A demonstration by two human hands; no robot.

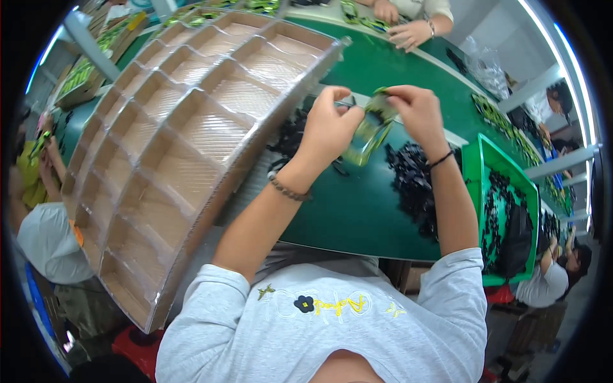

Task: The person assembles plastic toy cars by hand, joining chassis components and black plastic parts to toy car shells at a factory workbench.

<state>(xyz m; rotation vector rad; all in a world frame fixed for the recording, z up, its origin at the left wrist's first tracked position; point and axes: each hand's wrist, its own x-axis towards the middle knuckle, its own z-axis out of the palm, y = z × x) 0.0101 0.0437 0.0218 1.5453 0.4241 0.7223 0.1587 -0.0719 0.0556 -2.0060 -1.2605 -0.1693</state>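
Observation:
Both hands are raised over the green work table (pixel 319 220). My right hand (pixel 418 115) pinches the upper end of a bright yellow-green framed piece (pixel 367 140) with a see-through middle; motion blur hides its exact kind. My left hand (pixel 332 127) is closed beside it, finger and thumb together on a small dark piece (pixel 347 102), its thumb close to the green frame. Under my right forearm lies a heap of small black parts (pixel 412 182). More black parts (pixel 290 137) lie left of my left wrist.
A large cardboard box with clear-plastic-lined compartments (pixel 185 159) leans at my left. On the right stands a green bin (pixel 472 172) with black parts inside. Across the table are a co-worker's hands (pixel 412 32) near green pieces. Rows of green pieces (pixel 504 127) lie at far right.

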